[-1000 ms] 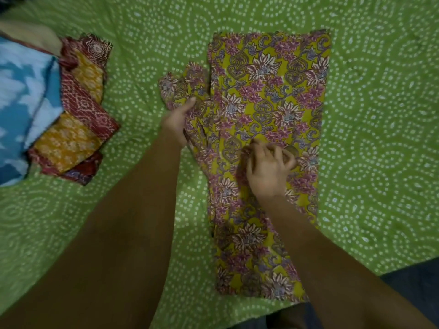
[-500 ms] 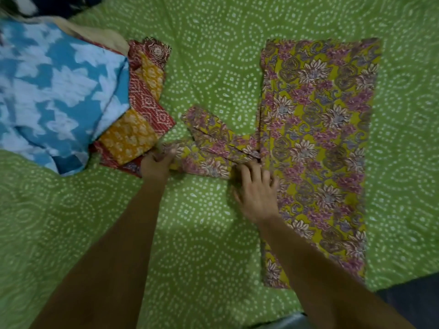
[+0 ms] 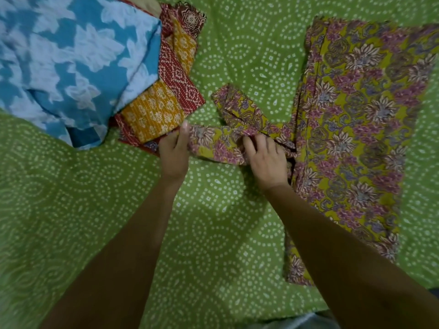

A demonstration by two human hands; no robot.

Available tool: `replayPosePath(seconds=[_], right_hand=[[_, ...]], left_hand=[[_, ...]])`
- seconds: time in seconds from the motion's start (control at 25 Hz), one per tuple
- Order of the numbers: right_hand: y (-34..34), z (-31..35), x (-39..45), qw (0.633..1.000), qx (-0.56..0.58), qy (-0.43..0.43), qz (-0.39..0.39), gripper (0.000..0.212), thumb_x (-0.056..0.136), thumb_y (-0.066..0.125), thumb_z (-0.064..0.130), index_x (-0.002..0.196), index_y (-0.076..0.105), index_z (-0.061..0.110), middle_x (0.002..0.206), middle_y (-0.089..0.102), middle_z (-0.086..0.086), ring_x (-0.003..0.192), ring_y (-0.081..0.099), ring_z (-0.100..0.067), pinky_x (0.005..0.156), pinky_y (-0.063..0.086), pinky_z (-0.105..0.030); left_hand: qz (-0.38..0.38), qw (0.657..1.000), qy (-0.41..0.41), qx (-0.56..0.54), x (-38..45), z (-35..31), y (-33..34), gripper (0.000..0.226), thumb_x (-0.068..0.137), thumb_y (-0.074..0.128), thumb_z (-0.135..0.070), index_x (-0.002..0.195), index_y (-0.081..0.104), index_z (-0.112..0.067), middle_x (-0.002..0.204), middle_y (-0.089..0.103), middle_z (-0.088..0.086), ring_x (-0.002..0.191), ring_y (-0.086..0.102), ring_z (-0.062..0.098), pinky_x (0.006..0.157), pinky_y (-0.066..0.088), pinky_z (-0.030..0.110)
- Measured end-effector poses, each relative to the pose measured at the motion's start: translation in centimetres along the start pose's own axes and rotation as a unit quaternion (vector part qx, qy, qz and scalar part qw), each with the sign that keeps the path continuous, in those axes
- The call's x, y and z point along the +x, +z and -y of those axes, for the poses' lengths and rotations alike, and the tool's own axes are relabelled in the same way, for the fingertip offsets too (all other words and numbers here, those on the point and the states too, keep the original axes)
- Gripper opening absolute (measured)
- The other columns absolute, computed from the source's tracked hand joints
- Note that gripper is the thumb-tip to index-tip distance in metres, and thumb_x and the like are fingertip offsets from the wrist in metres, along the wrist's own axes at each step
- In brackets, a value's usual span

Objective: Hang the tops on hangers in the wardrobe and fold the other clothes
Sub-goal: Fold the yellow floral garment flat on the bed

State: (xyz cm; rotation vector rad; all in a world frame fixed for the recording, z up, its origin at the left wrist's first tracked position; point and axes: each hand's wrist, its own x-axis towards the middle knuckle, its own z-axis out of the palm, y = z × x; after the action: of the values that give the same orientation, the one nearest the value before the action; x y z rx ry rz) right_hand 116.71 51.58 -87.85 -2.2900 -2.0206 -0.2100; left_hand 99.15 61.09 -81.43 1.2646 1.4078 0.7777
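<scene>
1. The floral garment (image 3: 356, 129) lies flat on the green dotted bedspread (image 3: 95, 222), at the right of the frame, with one sleeve (image 3: 228, 136) drawn out toward centre
2. The left hand (image 3: 173, 153) pinches the sleeve end, thumb on top
3. The right hand (image 3: 266, 160) grips bunched sleeve fabric beside the garment body
4. A blue-and-white cloth (image 3: 71, 67) lies at upper left, partly over a folded red-and-orange cloth (image 3: 164, 100)
</scene>
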Motion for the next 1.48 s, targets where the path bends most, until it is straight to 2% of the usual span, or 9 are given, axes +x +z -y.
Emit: replayPosePath(seconds=[0.16, 0.24, 0.36, 0.56, 0.76, 0.88, 1.08, 1.28, 1.48], right_hand=[[-0.9, -0.3, -1.0, 1.0, 0.013, 0.015, -0.007, 0.036, 0.083, 0.045, 0.014, 0.119, 0.042, 0.017, 0.104, 0.036, -0.007, 0.088, 0.04, -0.024, 0.066, 0.046, -0.034], [-1.4, 0.0, -2.0, 1.0, 0.016, 0.018, -0.012, 0.037, 0.084, 0.042, 0.012, 0.121, 0.042, 0.017, 0.107, 0.038, -0.007, 0.088, 0.038, -0.025, 0.067, 0.044, -0.034], [-1.7, 0.7, -3.6, 1.0, 0.02, -0.003, -0.001, 0.041, 0.084, 0.041, 0.01, 0.124, 0.042, 0.019, 0.109, 0.042, -0.009, 0.086, 0.038, -0.026, 0.068, 0.04, -0.036], [-2.4, 1.6, -6.3, 0.987, 0.11, -0.077, 0.088, 0.045, 0.078, 0.042, 0.005, 0.12, 0.055, 0.015, 0.105, 0.058, -0.009, 0.087, 0.055, -0.025, 0.071, 0.051, -0.037], [-3.5, -0.5, -3.0, 0.972, 0.198, 0.06, 0.11, 0.037, 0.082, 0.052, 0.012, 0.118, 0.057, 0.01, 0.111, 0.055, -0.01, 0.099, 0.053, -0.026, 0.082, 0.046, -0.04], [-3.4, -2.9, 1.3, 0.959, 0.196, 0.191, 0.068, 0.032, 0.085, 0.054, 0.016, 0.116, 0.056, 0.01, 0.114, 0.053, -0.012, 0.102, 0.048, -0.03, 0.082, 0.037, -0.04], [-2.8, -3.6, 2.3, 0.976, 0.145, 0.153, 0.058, 0.039, 0.082, 0.057, 0.023, 0.117, 0.051, 0.009, 0.117, 0.052, -0.015, 0.1, 0.049, -0.033, 0.08, 0.038, -0.042], [-2.9, -3.4, 0.2, 0.965, 0.167, 0.197, 0.044, 0.047, 0.085, 0.06, 0.031, 0.127, 0.045, 0.014, 0.128, 0.047, -0.016, 0.109, 0.043, -0.034, 0.086, 0.035, -0.045], [-3.4, -2.9, -2.2, 0.978, 0.125, 0.166, 0.026, 0.067, 0.07, 0.075, 0.013, 0.127, 0.04, 0.018, 0.125, 0.04, -0.013, 0.1, 0.041, -0.03, 0.076, 0.043, -0.042]], left_hand=[[0.053, 0.998, -0.02, 0.015, 0.3, -1.6, 0.8, 0.04, 0.102, 0.043, -0.023, 0.063, 0.041, -0.016, 0.054, 0.037, -0.009, 0.05, 0.032, 0.009, 0.053, 0.03, 0.024], [0.117, 0.99, -0.047, 0.059, -0.4, -1.8, 0.7, 0.01, 0.098, 0.052, -0.02, 0.092, 0.056, -0.013, 0.078, 0.055, -0.011, 0.063, 0.049, -0.001, 0.063, 0.043, 0.021], [0.129, 0.984, -0.08, 0.095, -0.7, -0.2, -0.8, 0.038, 0.09, 0.065, -0.015, 0.126, 0.055, -0.008, 0.116, 0.063, -0.004, 0.1, 0.061, 0.004, 0.088, 0.053, 0.025], [0.146, 0.959, -0.111, 0.216, -2.2, 2.3, -3.1, 0.059, 0.09, 0.065, -0.017, 0.143, 0.041, -0.021, 0.118, 0.058, -0.007, 0.103, 0.059, 0.013, 0.078, 0.051, 0.025], [-0.115, 0.907, 0.019, 0.405, -2.1, 0.8, -0.6, 0.029, 0.093, 0.055, -0.022, 0.118, 0.053, -0.005, 0.115, 0.054, 0.014, 0.1, 0.054, 0.027, 0.081, 0.041, 0.035], [0.005, 0.892, 0.104, 0.439, 1.6, -1.9, 4.8, 0.033, 0.097, 0.05, -0.032, 0.121, 0.056, -0.011, 0.122, 0.052, 0.007, 0.109, 0.048, 0.018, 0.095, 0.044, 0.033], [0.075, 0.834, -0.103, 0.536, 8.0, -4.6, 13.8, 0.052, 0.089, 0.056, -0.053, 0.124, 0.056, -0.014, 0.133, 0.052, 0.007, 0.125, 0.04, 0.025, 0.098, 0.034, 0.037], [0.071, 0.943, 0.004, 0.324, 7.8, -7.0, 10.2, 0.026, 0.087, 0.063, -0.044, 0.081, 0.058, -0.019, 0.076, 0.06, -0.004, 0.074, 0.058, 0.014, 0.073, 0.049, 0.031], [0.081, 0.969, 0.078, 0.219, 0.2, -5.2, 0.1, 0.031, 0.083, 0.073, -0.028, 0.071, 0.052, -0.009, 0.061, 0.056, -0.002, 0.051, 0.052, -0.001, 0.05, 0.04, 0.015]])
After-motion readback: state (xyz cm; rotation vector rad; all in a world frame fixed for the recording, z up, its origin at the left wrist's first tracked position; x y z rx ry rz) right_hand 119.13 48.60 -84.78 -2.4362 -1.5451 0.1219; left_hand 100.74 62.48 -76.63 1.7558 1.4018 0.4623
